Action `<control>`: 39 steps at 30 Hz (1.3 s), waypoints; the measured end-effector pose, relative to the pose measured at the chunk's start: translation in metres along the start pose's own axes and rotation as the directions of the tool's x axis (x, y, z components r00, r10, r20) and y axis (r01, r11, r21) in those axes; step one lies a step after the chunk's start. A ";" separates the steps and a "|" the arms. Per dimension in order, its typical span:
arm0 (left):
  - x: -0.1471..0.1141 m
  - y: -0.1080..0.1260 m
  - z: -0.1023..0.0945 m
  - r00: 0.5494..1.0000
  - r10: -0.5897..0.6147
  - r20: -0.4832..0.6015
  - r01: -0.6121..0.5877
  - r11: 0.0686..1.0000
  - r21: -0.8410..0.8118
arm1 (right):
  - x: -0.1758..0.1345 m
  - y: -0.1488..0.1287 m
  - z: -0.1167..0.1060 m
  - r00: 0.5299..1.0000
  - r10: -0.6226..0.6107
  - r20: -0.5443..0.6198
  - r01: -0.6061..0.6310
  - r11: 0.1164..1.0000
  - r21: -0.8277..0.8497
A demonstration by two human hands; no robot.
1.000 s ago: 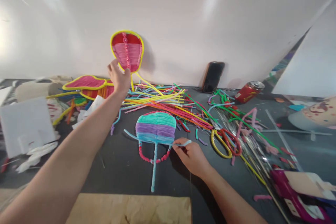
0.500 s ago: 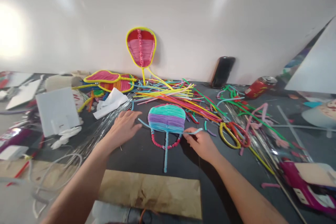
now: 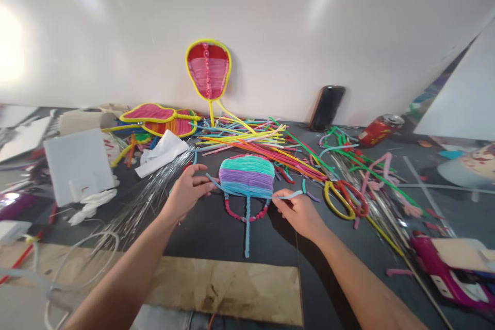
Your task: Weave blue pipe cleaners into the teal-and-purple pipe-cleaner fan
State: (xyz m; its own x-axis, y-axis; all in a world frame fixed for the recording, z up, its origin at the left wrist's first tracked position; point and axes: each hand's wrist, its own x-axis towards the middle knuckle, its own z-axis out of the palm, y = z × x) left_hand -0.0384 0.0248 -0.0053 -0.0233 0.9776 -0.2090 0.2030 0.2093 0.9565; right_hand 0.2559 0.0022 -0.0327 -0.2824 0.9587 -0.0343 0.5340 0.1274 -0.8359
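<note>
Yellow-and-red scissors (image 3: 348, 201) near the right hand (image 3: 300, 213)

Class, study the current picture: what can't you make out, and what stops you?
- Left hand: whether its fingertips grip the blue strand; too small in the head view.
- Scissors: blades mostly hidden by pipe cleaners, head view.
- Spotted container: cut off by the head view's right edge.
- Red can: lettering too small and blurred, head view.

Right hand (image 3: 299, 214) partly hides pale-blue strand (image 3: 292, 195); spotted container (image 3: 460, 172) cut off by right edge.
</note>
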 end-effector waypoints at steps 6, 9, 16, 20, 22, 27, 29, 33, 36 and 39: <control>-0.001 -0.007 0.007 0.974 0.163 0.155 -0.197 0.952 0.236 | 0.000 -0.001 0.000 1.000 0.011 -0.005 -0.011 1.000 -0.022; 0.002 -0.011 0.005 0.863 0.433 0.260 -0.503 0.695 0.513 | -0.001 -0.003 0.000 1.000 0.008 -0.013 -0.009 0.999 -0.040; 0.004 -0.018 0.012 0.679 0.638 0.363 -0.671 0.341 0.658 | 0.001 -0.009 0.002 0.999 -0.016 -0.036 0.011 0.990 -0.139; 0.003 -0.023 0.022 0.649 0.660 0.379 -0.700 0.323 0.636 | 0.001 -0.009 0.004 0.998 -0.046 -0.048 0.036 0.981 -0.193; 0.003 -0.024 0.027 0.640 0.659 0.395 -0.712 0.316 0.627 | 0.000 -0.009 0.005 0.998 -0.044 -0.042 0.034 0.979 -0.200; 0.007 -0.025 0.032 0.644 0.644 0.412 -0.722 0.335 0.605 | 0.001 -0.013 0.005 0.997 -0.080 -0.012 0.075 0.974 -0.216; 0.008 -0.024 0.032 0.657 0.645 0.391 -0.719 0.377 0.584 | -0.001 -0.016 0.005 0.994 -0.113 0.007 0.112 0.970 -0.217; 0.005 -0.020 0.028 0.671 0.629 0.393 -0.730 0.466 0.501 | -0.006 -0.019 0.007 0.959 -0.274 -0.070 0.252 0.940 -0.232; 0.000 -0.016 0.028 0.657 0.620 0.429 -0.748 0.465 0.473 | -0.008 -0.019 0.010 0.901 -0.396 -0.179 0.339 0.898 -0.280; -0.002 -0.013 0.031 0.612 0.626 0.484 -0.784 0.402 0.472 | -0.006 -0.017 0.013 0.897 -0.412 -0.163 0.357 0.890 -0.285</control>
State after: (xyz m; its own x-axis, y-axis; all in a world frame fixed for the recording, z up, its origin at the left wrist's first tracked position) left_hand -0.0110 0.0192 -0.0236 0.5864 0.7195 0.3720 0.5620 -0.6922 0.4528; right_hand 0.2383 -0.0091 -0.0256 -0.3430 0.8487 0.4026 0.6012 0.5277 -0.6001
